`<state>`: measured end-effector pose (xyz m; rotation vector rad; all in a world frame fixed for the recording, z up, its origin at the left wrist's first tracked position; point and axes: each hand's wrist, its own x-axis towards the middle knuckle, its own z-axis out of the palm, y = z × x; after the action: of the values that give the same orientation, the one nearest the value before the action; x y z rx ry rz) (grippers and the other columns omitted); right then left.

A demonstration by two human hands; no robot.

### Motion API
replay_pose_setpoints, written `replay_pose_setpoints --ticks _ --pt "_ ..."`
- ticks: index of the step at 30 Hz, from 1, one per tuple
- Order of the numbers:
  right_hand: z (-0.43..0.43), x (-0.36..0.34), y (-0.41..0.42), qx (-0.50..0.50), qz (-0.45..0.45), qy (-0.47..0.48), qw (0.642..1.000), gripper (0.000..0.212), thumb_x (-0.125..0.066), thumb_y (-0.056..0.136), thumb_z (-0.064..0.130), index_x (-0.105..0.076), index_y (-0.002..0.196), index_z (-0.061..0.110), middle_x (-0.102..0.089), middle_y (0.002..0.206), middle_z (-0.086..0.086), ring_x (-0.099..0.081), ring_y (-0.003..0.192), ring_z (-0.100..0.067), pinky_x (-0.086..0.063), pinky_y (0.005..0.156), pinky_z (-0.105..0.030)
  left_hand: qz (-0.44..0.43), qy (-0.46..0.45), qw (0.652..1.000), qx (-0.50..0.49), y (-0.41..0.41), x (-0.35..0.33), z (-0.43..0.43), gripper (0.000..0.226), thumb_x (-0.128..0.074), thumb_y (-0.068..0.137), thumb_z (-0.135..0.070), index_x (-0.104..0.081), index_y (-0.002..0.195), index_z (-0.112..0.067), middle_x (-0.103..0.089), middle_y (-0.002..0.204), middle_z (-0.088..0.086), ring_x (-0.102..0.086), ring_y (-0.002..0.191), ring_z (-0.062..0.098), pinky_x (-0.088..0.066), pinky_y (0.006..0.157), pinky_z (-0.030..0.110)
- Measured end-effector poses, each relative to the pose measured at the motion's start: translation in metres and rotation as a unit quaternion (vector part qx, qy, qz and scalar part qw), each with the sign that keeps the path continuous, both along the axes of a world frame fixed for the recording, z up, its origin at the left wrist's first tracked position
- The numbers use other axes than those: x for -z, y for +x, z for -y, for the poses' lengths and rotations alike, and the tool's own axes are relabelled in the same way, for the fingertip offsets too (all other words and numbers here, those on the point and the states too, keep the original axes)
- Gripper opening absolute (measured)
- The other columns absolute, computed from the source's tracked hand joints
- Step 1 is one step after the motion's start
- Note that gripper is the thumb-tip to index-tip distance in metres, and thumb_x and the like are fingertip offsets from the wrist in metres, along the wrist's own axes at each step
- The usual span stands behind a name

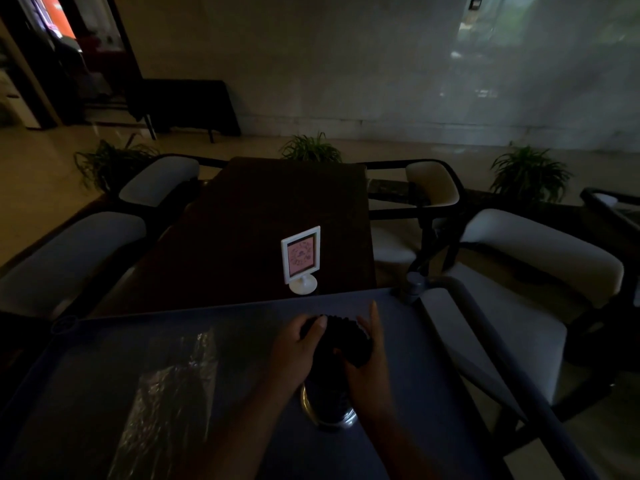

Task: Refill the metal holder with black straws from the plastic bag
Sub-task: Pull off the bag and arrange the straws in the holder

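Catalogue, largest to smallest, dim light.
- Pale-cushioned chairs (540, 251): either side of a dark desk (277, 202).
- Grey desk (398, 306): nearest, raised rim, carries the task's things.
- Plastic bag (173, 386): clear, crinkled, flat on the grey desk's left part, well apart from the holder.
- Potted plants (526, 174): three on the floor beyond the chairs.
- Left hand (298, 344): fingers curled round the black straws (341, 336).
- Right hand (367, 358): grips the same bundle from the other side, forefinger straight.
- Black straws: upright bundle, lower ends in the metal holder (346, 419).
- Metal holder: shiny cylinder between the wrists.
- Sign stand (301, 254): white frame, pink panel, print unreadable; on the dark desk.
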<state>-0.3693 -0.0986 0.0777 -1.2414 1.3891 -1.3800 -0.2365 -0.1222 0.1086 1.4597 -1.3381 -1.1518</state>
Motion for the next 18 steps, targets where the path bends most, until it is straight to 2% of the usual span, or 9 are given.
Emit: replay_pose_setpoints --ticks 2,4,6,8,9,11,12,15,18 --pt "0.001 0.006 -0.002 -0.029 0.020 0.044 0.998 0.086 -0.068 0.081 -0.011 -0.024 0.146 0.021 -0.054 0.120 0.013 -0.059 0.102 0.016 -0.048 0.077 -0.003 -0.024 0.011 1.000 -0.009 -0.001 -0.001 -0.001 0.010 -0.057 0.094 -0.039 -0.065 0.089 -0.041 -0.069 0.090 -0.014 -0.063 0.076 -0.015 -0.045 0.054 0.002" --pt "0.002 0.010 -0.005 -0.053 0.018 0.082 0.995 0.075 -0.069 0.082 -0.006 -0.034 0.145 0.014 -0.056 0.128 0.003 -0.060 0.108 0.006 -0.049 0.078 -0.005 -0.072 0.043 0.996 -0.024 0.000 -0.002 -0.001 0.012 -0.057 0.093 -0.042 -0.068 0.089 -0.038 -0.072 0.090 -0.010 -0.068 0.076 -0.008 -0.050 0.057 0.007" --pt "0.005 0.014 -0.008 -0.071 0.006 0.098 0.993 0.068 -0.071 0.083 -0.001 -0.040 0.142 0.009 -0.054 0.136 -0.006 -0.056 0.120 -0.013 -0.050 0.082 -0.007 -0.113 0.106 0.987 -0.035 0.001 -0.004 -0.003 0.025 -0.056 0.091 -0.049 -0.068 0.104 -0.031 -0.073 0.102 -0.001 -0.070 0.091 0.009 -0.057 0.075 0.026" --pt "0.005 0.015 -0.010 -0.070 -0.004 0.109 0.992 0.067 -0.074 0.081 0.005 -0.043 0.141 0.009 -0.054 0.136 -0.004 -0.054 0.121 -0.014 -0.050 0.080 -0.006 -0.132 0.137 0.982 -0.019 0.006 -0.002 -0.007 0.046 -0.052 0.088 -0.059 -0.061 0.121 -0.028 -0.067 0.116 -0.001 -0.063 0.109 0.015 -0.049 0.098 0.040" --pt "0.005 0.016 -0.010 -0.066 -0.005 0.111 0.992 0.067 -0.075 0.081 0.006 -0.044 0.140 0.010 -0.055 0.135 -0.004 -0.054 0.121 -0.015 -0.051 0.085 -0.011 -0.134 0.125 0.983 -0.001 0.008 -0.003 -0.011 0.052 -0.050 0.084 -0.065 -0.058 0.124 -0.032 -0.064 0.117 -0.008 -0.060 0.111 0.009 -0.046 0.100 0.037" --pt "0.003 0.016 -0.010 -0.063 0.011 0.116 0.991 0.063 -0.074 0.081 0.004 -0.047 0.138 0.009 -0.058 0.132 -0.006 -0.058 0.119 -0.016 -0.053 0.092 -0.024 -0.117 0.088 0.988 0.041 0.015 -0.005 -0.020 0.054 -0.051 0.073 -0.077 -0.053 0.120 -0.049 -0.059 0.112 -0.026 -0.057 0.103 -0.011 -0.043 0.087 0.020" --pt "0.002 0.016 -0.010 -0.061 0.019 0.116 0.991 0.059 -0.073 0.081 0.001 -0.049 0.135 0.008 -0.061 0.127 -0.005 -0.061 0.114 -0.011 -0.054 0.088 -0.021 -0.101 0.079 0.990 0.065 0.018 -0.004 -0.025 0.051 -0.055 0.069 -0.080 -0.053 0.114 -0.056 -0.061 0.110 -0.028 -0.058 0.100 -0.016 -0.044 0.081 0.014" --pt "0.002 0.015 -0.009 -0.054 0.023 0.106 0.993 0.044 -0.072 0.080 -0.006 -0.057 0.120 0.006 -0.067 0.110 -0.003 -0.066 0.092 0.001 -0.051 0.070 -0.007 -0.110 0.075 0.984 0.119 0.027 0.011 -0.036 0.068 -0.076 0.059 -0.068 -0.054 0.120 -0.049 -0.067 0.118 -0.025 -0.059 0.112 -0.008 -0.052 0.083 0.013" --pt "0.003 0.014 -0.009 -0.058 0.024 0.107 0.992 0.035 -0.072 0.081 -0.005 -0.061 0.106 0.017 -0.068 0.096 0.012 -0.068 0.085 0.005 -0.050 0.066 -0.006 -0.108 0.092 0.986 0.089 0.029 0.029 -0.040 0.090 -0.086 0.054 -0.051 -0.047 0.134 -0.038 -0.061 0.131 -0.014 -0.055 0.123 0.007 -0.047 0.105 0.036"
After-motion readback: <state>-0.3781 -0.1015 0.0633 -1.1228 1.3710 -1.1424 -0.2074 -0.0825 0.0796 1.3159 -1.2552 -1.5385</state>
